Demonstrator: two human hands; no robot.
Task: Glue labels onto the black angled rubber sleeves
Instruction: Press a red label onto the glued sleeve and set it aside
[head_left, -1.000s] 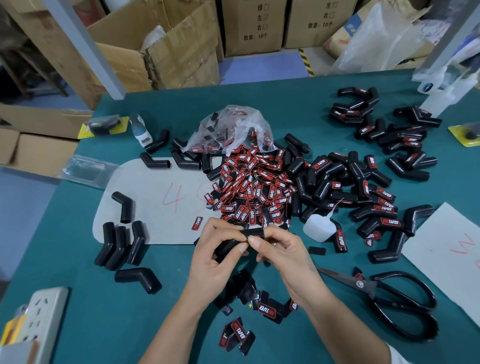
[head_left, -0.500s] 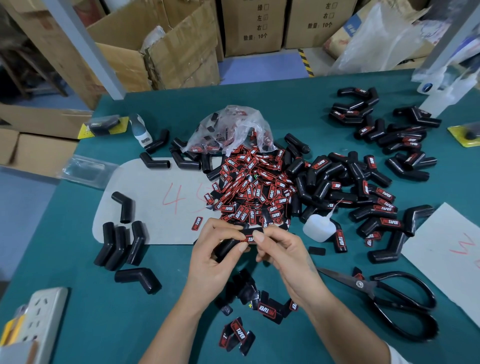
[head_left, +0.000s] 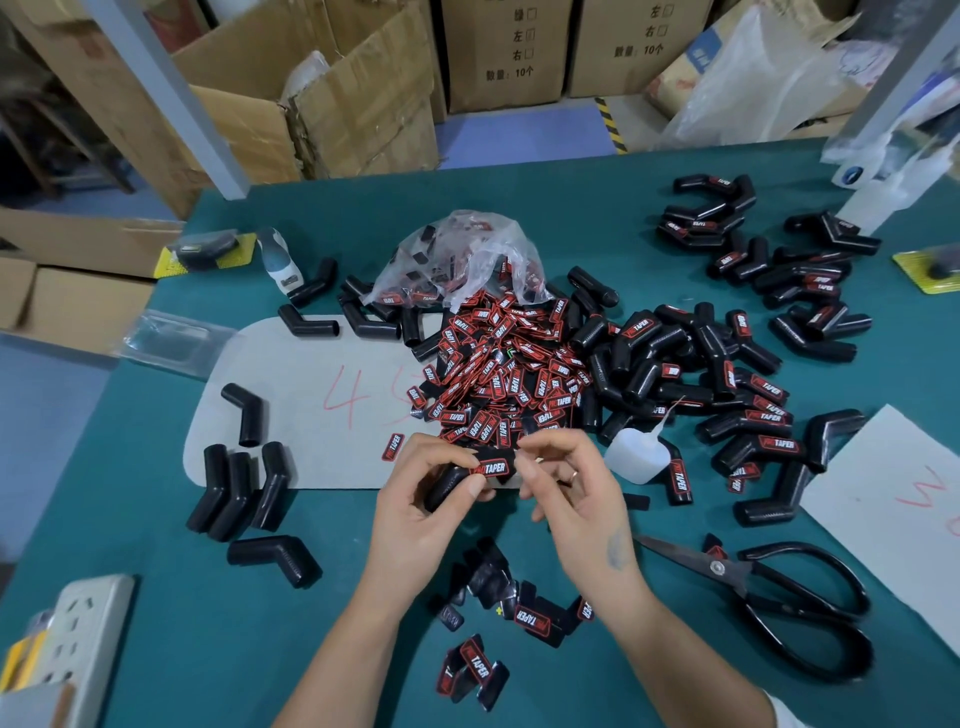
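My left hand (head_left: 415, 512) grips a black angled rubber sleeve (head_left: 448, 480) just above the table's near middle. A red and black TAPER label (head_left: 491, 468) lies on the sleeve's upper arm, facing me. My right hand (head_left: 574, 491) is right beside the sleeve's right end, its fingers loosely curled and its fingertips by the label's edge. A heap of loose labels (head_left: 509, 374) lies just behind my hands. Plain sleeves (head_left: 234, 488) lie at the left, and labelled sleeves (head_left: 737, 384) are piled at the right.
A small white glue bottle (head_left: 634, 460) stands right of my right hand. Black scissors (head_left: 779, 597) lie at the near right beside a white sheet (head_left: 893, 509). A clear plastic bag (head_left: 457, 254) and a grey card (head_left: 311, 410) lie behind. A power strip (head_left: 78, 639) is at the near left.
My right fingers have drawn slightly back off the sleeve, and the label on it now shows plainly. My left hand still grips the sleeve in the same place.
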